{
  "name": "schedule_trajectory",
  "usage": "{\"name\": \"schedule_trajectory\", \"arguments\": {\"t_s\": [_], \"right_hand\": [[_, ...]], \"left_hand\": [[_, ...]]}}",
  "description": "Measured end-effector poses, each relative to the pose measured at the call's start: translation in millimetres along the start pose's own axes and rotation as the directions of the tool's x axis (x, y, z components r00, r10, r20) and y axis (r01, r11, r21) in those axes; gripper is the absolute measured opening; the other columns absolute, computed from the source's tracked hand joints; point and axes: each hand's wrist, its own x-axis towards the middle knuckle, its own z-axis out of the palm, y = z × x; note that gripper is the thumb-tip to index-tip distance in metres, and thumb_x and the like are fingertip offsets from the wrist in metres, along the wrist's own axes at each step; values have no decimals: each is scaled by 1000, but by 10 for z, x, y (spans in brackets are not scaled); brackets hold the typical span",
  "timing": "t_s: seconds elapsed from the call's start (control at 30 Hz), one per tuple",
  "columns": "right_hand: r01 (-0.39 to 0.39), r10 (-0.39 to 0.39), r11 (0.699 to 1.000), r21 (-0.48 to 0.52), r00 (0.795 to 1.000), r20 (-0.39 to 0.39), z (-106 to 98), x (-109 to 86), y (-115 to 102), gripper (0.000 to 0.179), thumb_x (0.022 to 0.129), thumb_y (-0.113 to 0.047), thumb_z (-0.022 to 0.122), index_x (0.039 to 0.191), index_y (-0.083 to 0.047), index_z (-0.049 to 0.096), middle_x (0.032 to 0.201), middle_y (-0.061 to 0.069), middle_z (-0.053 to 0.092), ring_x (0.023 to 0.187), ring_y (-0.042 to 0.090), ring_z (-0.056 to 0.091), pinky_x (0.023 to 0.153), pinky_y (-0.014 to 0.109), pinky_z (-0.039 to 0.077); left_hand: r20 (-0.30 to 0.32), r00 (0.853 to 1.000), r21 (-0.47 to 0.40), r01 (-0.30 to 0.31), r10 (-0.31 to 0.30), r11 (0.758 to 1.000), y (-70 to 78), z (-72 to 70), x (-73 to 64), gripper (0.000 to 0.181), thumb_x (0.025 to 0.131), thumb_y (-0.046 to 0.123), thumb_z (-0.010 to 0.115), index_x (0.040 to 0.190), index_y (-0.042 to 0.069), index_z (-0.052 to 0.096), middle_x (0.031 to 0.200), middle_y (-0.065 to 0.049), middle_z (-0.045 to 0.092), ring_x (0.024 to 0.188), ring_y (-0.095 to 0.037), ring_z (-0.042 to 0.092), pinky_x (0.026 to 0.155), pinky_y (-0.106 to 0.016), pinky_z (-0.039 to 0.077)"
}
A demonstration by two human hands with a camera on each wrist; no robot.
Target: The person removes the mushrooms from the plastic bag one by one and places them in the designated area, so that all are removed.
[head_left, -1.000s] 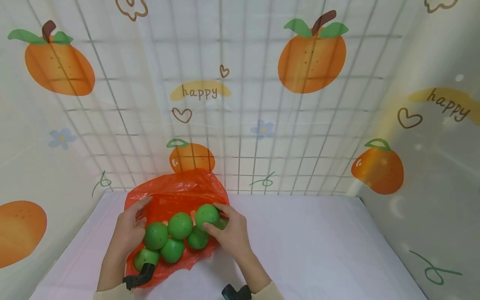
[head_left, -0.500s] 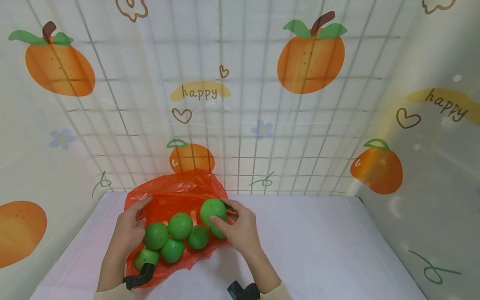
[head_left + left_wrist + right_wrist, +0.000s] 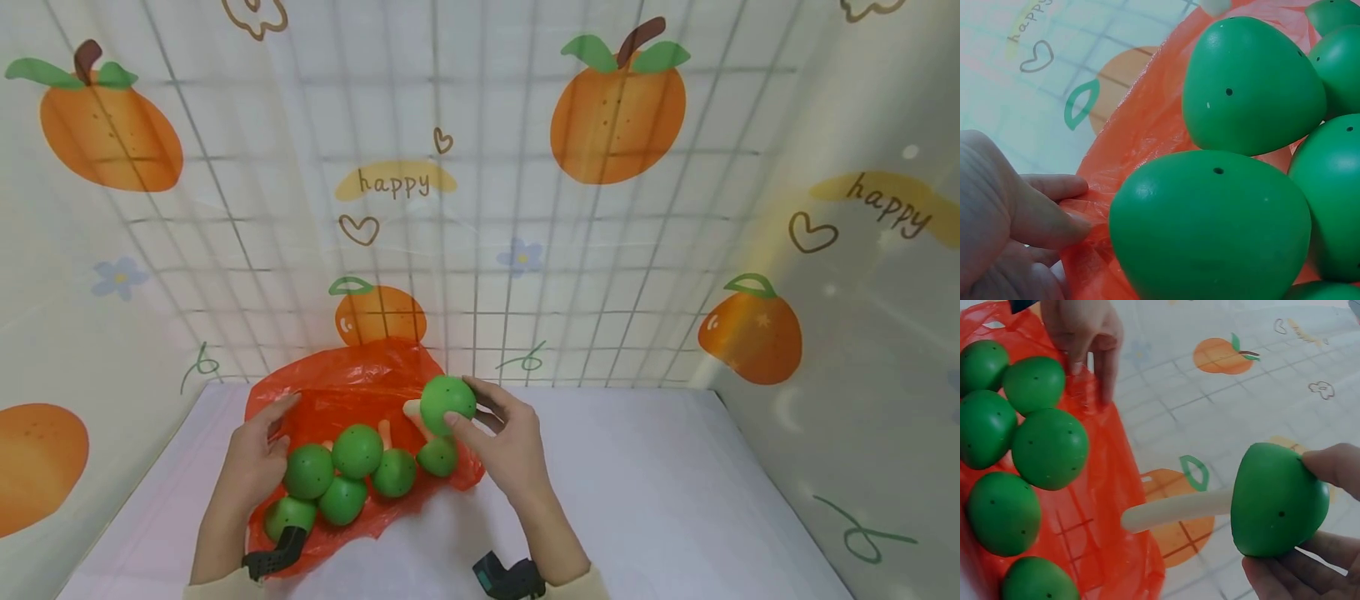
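My right hand [image 3: 516, 440] holds a toy mushroom [image 3: 446, 403] by its round green, black-dotted cap. In the right wrist view its pale stem [image 3: 1179, 509] sticks out from the cap, away from my fingers. The mushroom is raised over the right edge of a red plastic bag [image 3: 360, 367]. My left hand [image 3: 251, 462] pinches the bag's left side, thumb and fingers at the plastic in the left wrist view. Several more green mushrooms [image 3: 358, 451] lie on the bag between the hands, caps toward me, their stems mostly hidden.
Under the bag is a white table [image 3: 637, 492], its surface running on to the right. A translucent curtain [image 3: 487, 208] with printed oranges hangs behind and at the sides, over a wire grid. Dark wrist-worn devices [image 3: 510, 577] sit on both wrists.
My right hand has moved right and up with the mushroom, lifting it off the others, and its stem now shows. The bag's right edge has shifted slightly. The left hand stays put.
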Motion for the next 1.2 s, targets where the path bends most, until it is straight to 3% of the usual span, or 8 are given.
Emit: {"name": "schedule_trajectory", "arguments": {"t_s": [0.27,0.57,0.73,1.2], "right_hand": [[6,-4,999,40,999,-50,-203,35,-32,51,90,-9,84,138,-5,68,133,8,69,121,25,67,99,33,57],[-31,40,997,78,992,-123,-424,63,-19,47,93,-7,80,138,-9,68,134,9,68,111,27,73,93,31,60],[-39,50,997,61,982,-183,-545,100,51,47,93,-7,80,138,-8,68,134,8,69,111,22,73,95,29,59],[-116,128,992,57,944,-303,-774,172,282,52,92,-6,81,141,-6,64,138,9,65,124,29,65,96,20,55]], "left_hand": [[13,999,-3,32,-32,999,12,-16,-8,60,99,-14,49,157,-1,45,159,-27,44,144,-49,43,115,-64,38],[12,999,-10,47,-47,999,31,-19,-15,60,99,-14,49,157,0,44,160,-26,43,144,-49,43,115,-63,39],[5,999,-7,42,-42,999,43,-17,-18,60,99,-14,49,157,-1,45,158,-27,45,143,-50,45,115,-63,39],[1,1000,0,16,-16,1000,20,-6,-3,59,98,-14,51,156,-3,45,158,-27,46,143,-50,45,113,-61,41]]}}
